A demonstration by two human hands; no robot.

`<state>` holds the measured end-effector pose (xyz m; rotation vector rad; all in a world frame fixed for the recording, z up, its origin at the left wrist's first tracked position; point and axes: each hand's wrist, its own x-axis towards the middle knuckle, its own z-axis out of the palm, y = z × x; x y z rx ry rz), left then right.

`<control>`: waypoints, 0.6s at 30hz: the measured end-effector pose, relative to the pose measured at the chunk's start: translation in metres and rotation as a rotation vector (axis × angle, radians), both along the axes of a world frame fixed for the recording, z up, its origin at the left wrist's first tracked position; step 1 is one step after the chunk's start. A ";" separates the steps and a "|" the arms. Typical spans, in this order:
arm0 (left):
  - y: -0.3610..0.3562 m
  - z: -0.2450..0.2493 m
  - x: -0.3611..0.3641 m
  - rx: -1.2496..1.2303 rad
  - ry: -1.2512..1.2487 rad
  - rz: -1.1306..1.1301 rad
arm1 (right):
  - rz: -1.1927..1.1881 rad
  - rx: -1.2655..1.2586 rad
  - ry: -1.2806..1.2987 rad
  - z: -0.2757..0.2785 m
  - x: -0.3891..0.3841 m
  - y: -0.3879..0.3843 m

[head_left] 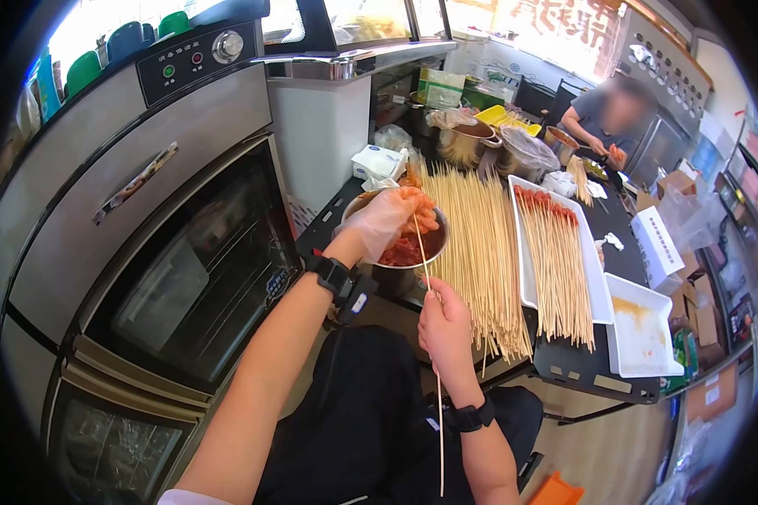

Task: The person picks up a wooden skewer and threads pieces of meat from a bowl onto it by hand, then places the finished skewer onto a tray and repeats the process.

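Note:
My left hand (387, 220), in a clear plastic glove stained orange at the fingers, is closed over a metal pot (443, 244). Red, sauced raw meat (403, 251) lies inside the pot. A long thin wooden skewer (435, 374) slants up, its upper end meeting my left fingers; they curl round a bit of meat there, mostly hidden. My bare right hand (446, 324) pinches the skewer around its middle. Just right of the pot lies a wide bundle of wooden skewers (476, 261). Beyond it, a white tray (600, 295) holds skewers with red meat on their far ends (546, 206).
A second white tray (659, 337), sauce-smeared, sits at the black table's right corner. A glass-doored cabinet (194, 278) stands close on my left. Across the table a person (602, 118) handles skewers. Large pots (472, 143) and a yellow tray (509, 119) stand at the back.

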<state>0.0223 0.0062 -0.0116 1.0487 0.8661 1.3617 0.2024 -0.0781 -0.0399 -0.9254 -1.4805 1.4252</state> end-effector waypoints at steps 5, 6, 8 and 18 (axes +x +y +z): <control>0.002 -0.001 0.011 0.207 0.308 0.246 | -0.064 0.124 -0.084 0.004 -0.011 0.004; 0.003 -0.001 0.011 0.207 0.309 0.242 | -0.068 0.123 -0.084 0.004 -0.013 0.004; 0.003 -0.002 0.009 0.144 0.318 0.322 | -0.068 0.180 -0.061 0.004 -0.017 0.005; -0.003 0.001 0.014 0.197 0.390 0.244 | -0.093 0.241 -0.222 0.019 -0.019 0.007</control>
